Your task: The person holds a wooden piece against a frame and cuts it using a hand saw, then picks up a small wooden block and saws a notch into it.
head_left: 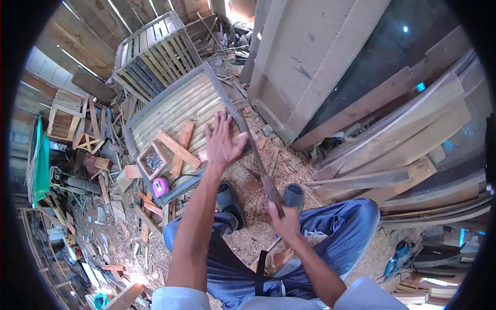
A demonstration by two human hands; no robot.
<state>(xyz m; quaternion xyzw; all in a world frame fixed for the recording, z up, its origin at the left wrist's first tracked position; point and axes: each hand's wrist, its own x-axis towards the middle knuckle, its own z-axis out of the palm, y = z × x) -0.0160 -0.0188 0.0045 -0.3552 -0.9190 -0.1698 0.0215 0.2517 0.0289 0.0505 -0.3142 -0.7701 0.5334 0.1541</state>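
Note:
My left hand (223,142) lies palm down with spread fingers across a short strip of wood (241,138) at the right edge of a slatted bench top (196,98). The strip's other end shows left of the wrist. My right hand (285,221) is wrapped round the near end of a long, thin, dark wooden tool (269,189). It looks like a saw seen edge-on, reaching up towards the bench edge; its blade cannot be made out. Two crossed wood strips (178,148) lie left of my left hand. Beside them are a small wooden box (153,159) with dark bits inside and a pink tape measure (160,186).
Behind the bench stands a slatted crate (155,54). A large panelled door (299,67) leans at the right, near stacked curved boards (408,134). A blue power tool (397,259) lies at lower right. Sawdust and wood scraps cover the floor round my sandals (230,203).

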